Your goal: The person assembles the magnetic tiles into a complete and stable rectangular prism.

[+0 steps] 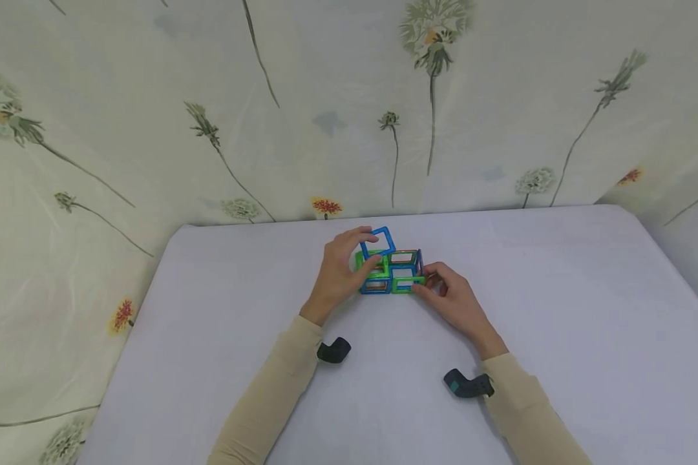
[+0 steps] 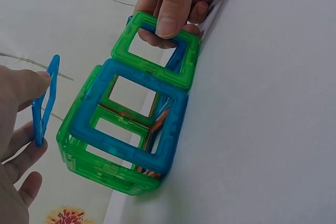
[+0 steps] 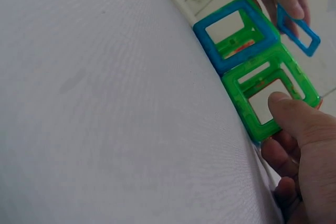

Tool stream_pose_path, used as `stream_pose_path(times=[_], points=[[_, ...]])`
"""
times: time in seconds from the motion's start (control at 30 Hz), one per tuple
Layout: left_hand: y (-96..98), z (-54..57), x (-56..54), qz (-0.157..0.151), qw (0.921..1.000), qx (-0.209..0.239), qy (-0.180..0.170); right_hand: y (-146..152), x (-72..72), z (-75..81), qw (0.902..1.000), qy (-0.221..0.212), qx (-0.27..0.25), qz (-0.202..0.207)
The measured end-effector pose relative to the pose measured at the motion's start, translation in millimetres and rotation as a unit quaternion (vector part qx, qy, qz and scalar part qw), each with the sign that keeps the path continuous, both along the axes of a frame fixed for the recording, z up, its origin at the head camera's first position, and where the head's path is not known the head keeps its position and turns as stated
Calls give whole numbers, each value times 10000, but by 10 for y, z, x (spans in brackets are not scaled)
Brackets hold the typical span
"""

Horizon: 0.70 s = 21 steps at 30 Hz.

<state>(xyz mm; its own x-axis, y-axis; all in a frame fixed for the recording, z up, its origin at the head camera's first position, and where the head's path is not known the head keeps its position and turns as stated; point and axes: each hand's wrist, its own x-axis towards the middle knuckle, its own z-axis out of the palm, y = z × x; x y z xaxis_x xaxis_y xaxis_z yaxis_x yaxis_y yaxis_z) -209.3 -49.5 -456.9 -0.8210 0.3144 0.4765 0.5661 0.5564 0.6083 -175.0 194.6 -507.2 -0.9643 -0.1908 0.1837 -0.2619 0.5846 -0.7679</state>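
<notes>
My left hand (image 1: 337,274) pinches a blue square magnetic tile (image 1: 390,237) between thumb and fingers, tilted above the left part of a block structure. The structure (image 1: 391,285) is built of green, blue and some orange square frame tiles, joined as two box shapes side by side. Its front shows a blue square (image 2: 89,111) on the left and a green square (image 3: 244,100) on the right. Around the right end, my right hand (image 1: 455,303) grips the structure, its thumb on the green front tile. In the left wrist view the held tile stands apart from the structure.
A white-covered table (image 1: 558,290) lies under the structure. Behind it hangs a pale curtain (image 1: 349,161) with a dandelion print. Dark camera mounts sit at the left wrist (image 1: 334,351) and the right wrist (image 1: 468,384).
</notes>
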Motion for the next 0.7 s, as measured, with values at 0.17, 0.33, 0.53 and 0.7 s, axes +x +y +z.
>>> stream_pose_path(times=[0.17,0.33,0.53,0.7], points=[[29,10,6,3,10000,-63,35,1,1,1,10000,-5,14,-5],[65,18,15,-14,9999,-113,-16,8,-1,-1,10000,1,12,5],[95,6,30,-63,9998,-162,1,9,-5,-16,10000,72,37,22],[123,-3,39,-100,9997,-191,77,9,-5,-21,9999,97,46,12]])
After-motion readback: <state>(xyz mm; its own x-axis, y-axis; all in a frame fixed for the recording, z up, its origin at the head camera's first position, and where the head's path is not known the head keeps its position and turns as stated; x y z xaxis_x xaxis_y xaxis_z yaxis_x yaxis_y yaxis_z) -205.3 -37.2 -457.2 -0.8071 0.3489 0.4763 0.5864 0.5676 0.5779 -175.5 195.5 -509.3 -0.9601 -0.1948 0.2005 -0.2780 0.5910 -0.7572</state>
